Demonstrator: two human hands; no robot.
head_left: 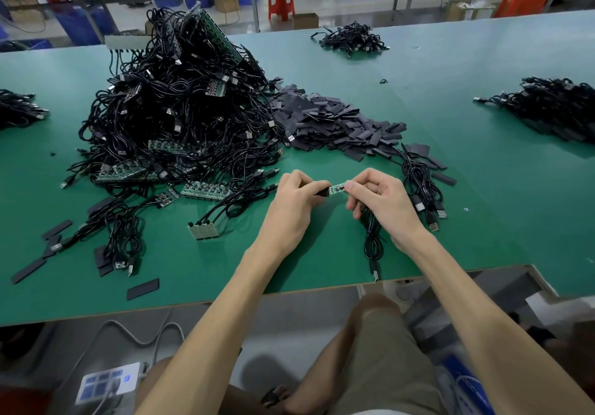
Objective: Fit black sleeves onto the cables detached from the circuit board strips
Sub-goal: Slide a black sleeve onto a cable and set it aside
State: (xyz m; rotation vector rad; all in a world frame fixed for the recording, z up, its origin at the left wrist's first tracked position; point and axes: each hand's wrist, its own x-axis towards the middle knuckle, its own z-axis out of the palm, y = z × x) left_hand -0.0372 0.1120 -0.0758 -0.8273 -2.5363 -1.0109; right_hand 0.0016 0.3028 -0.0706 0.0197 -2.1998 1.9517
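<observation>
My left hand (294, 203) pinches a flat black sleeve (322, 192) at its open end. My right hand (378, 200) pinches the small green board end (336, 188) of a black cable (372, 240), whose coil hangs below that hand with its USB plug near the table edge. The board tip sits just at or inside the sleeve's mouth, above the green table (322, 253). A big pile of cabled circuit board strips (174, 118) rises at the left. Loose black sleeves (335, 124) are heaped behind my hands.
A short board strip with three cables (203, 231) lies left of my left hand. A bundle of cables (421, 186) lies right of my right hand. More cable piles sit far right (553, 105), far back (352, 39) and far left (19, 107). Stray sleeves (143, 288) lie front left.
</observation>
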